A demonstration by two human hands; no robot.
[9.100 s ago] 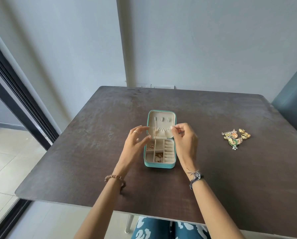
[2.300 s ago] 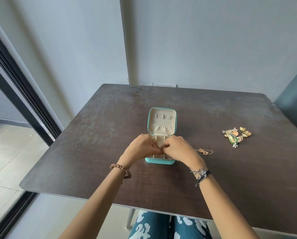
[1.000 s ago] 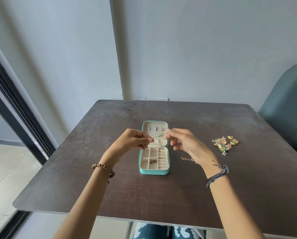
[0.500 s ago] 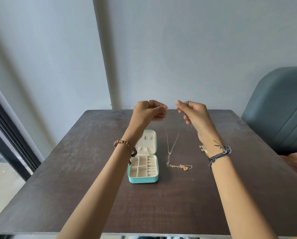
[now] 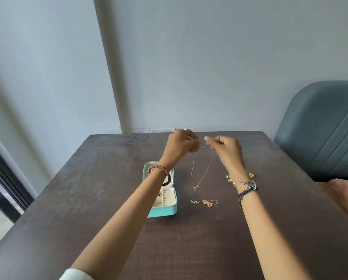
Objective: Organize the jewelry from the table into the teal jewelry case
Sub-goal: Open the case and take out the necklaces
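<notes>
Both hands up above the table, fingers pinched. Left hand (image 5: 180, 145) nipping one end of a thin gold necklace (image 5: 199, 174), right hand (image 5: 225, 148) nipping the other end, fingertips close together but not touching. Chain drooping in a narrow loop between them, small pendant dangling at the bottom, clear of the tabletop or just brushing it, hard to tell which. Beaded bracelet on the left wrist, braided thread band on the right. Down on the dark table (image 5: 88, 199), a second gold chain (image 5: 204, 203) lying crumpled, just right of the teal jewelry case (image 5: 165, 209). Case open, lid up, cream compartments partly hidden behind the left forearm. Heap of colourful earrings (image 5: 232, 179) mostly hidden behind the right wrist. Blue-grey chair (image 5: 320, 128) off at the right edge.
</notes>
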